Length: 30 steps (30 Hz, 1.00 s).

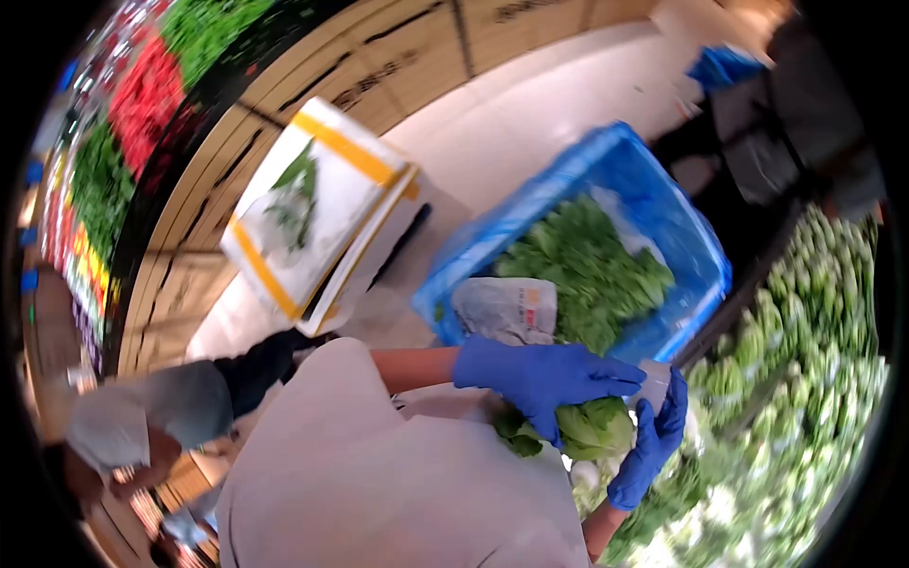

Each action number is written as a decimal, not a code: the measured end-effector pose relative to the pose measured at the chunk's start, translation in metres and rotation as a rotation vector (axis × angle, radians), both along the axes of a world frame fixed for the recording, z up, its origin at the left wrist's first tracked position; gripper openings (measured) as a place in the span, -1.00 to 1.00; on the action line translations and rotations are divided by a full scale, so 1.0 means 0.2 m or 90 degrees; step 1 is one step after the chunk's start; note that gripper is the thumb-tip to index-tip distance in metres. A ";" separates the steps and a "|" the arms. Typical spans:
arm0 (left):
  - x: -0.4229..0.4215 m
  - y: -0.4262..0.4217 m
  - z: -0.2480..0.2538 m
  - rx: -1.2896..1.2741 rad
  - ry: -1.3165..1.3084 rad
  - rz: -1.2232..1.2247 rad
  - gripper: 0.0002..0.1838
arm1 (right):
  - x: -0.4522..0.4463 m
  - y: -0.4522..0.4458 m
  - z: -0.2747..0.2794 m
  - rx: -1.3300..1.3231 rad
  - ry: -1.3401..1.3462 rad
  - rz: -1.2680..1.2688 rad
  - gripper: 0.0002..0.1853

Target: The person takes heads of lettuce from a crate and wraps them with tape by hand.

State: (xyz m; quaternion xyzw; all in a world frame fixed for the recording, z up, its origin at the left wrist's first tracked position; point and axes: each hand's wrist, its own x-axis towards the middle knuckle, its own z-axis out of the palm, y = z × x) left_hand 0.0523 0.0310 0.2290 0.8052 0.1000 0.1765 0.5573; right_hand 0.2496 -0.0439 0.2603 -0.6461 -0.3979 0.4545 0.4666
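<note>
Both hands wear blue gloves. My left hand lies over a head of leafy greens, its thumb bent down against the leaves and its fingers reaching toward my right hand. At the pale end of the greens, my right hand is curled, with a small whitish, translucent piece between its thumb and fingers. The fingertips of my left hand meet this piece. What it is cannot be made out.
A blue-lined crate holds leafy greens and a grey printed bag. Beside it stands a white foam box with yellow tape. Green vegetables are heaped at right. People appear at left and upper right.
</note>
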 end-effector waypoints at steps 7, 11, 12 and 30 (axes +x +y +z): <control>-0.15 0.01 0.01 -0.215 -0.077 0.070 0.03 | 0.04 0.18 -0.06 -0.057 -0.020 0.181 -0.42; -0.28 0.06 0.05 -0.297 -0.112 0.064 0.03 | -0.07 0.30 0.10 -0.082 -0.006 0.259 -0.46; -0.30 0.08 0.06 -0.275 -0.104 0.052 0.03 | -0.07 0.32 0.12 -0.074 -0.015 0.299 -0.48; -0.12 0.18 0.13 -0.977 -0.010 0.138 -0.11 | 0.15 0.06 0.00 -0.203 0.167 0.091 -0.77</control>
